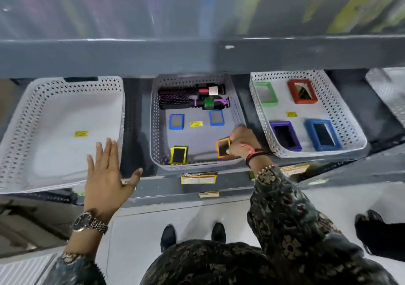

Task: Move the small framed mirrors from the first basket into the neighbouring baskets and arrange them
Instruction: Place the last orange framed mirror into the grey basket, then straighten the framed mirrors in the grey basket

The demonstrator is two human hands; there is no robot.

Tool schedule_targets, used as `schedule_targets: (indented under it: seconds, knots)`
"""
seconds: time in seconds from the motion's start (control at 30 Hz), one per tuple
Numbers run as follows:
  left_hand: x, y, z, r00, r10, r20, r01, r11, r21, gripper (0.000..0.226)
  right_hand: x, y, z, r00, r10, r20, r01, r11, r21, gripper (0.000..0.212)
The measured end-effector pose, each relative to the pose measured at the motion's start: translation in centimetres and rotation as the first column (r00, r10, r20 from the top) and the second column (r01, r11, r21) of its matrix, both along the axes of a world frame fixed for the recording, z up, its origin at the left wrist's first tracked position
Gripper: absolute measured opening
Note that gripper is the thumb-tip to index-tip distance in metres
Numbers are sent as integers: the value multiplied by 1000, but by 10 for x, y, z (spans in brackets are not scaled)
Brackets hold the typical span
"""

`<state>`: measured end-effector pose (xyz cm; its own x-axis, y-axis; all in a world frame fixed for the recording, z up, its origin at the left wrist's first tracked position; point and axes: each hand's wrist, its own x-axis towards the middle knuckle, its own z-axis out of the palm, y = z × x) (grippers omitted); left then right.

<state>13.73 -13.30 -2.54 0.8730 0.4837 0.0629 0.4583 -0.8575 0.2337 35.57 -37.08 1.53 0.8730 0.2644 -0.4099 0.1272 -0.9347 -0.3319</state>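
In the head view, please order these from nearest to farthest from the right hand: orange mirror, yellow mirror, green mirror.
From the right hand:
1. orange mirror, touching its fingers, middle basket front right.
2. yellow mirror, same basket, front left.
3. green mirror, right basket, back left.

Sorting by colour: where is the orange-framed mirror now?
Head view: the orange-framed mirror is at the middle basket's front right corner, held by the right hand, right of the yellow-framed mirror.

Baskets: three whole — left (65, 87), middle (157, 131), right (341, 113); fourth partly visible far right (388, 91). Mirrors: four middle (176, 121), four right (302, 91). Hairbrushes: two (175, 101). Hands: two.
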Motion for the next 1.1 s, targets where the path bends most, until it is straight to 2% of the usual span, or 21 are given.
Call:
schedule_targets:
  seconds: [0.07,0.17,0.27,0.33,0.4,0.47,0.57,0.63,0.8,1.1]
  knots:
    - [3,-13,4,996,18,92,-13,999,-49,90,-1,1,-3,999,44,24,-43,999,-32,36]
    - [11,-41,11,966,63,251,-8,977,-215,77,2,-3,-1,994,102,44,-100,994,-43,35]
    - [23,-67,13,926,133,353,4,932,-363,66,7,-12,7,983,85,165,-107,986,127,20]
    - [31,-75,11,915,226,335,-47,883,-467,64,10,-20,11,952,19,305,-111,952,286,26]
    - [39,-75,8,903,329,277,-123,815,-566,63,13,-28,12,916,-17,401,-130,932,338,39]
    - [47,-71,7,893,382,238,-157,760,-630,57,14,-34,9,936,-31,350,-97,935,342,50]
    - [54,-65,6,902,371,220,-164,767,-621,49,15,-43,1,984,-66,166,-5,920,393,50]
    - [56,-61,7,911,363,196,-173,768,-617,48,13,-46,-3,988,-102,113,44,901,431,44]
    - [57,-55,10,925,330,191,-145,768,-624,48,14,-47,-7,983,-169,72,116,875,470,39]
    - [56,-54,13,933,303,195,-126,780,-613,47,8,-48,-14,980,-177,95,109,868,485,38]
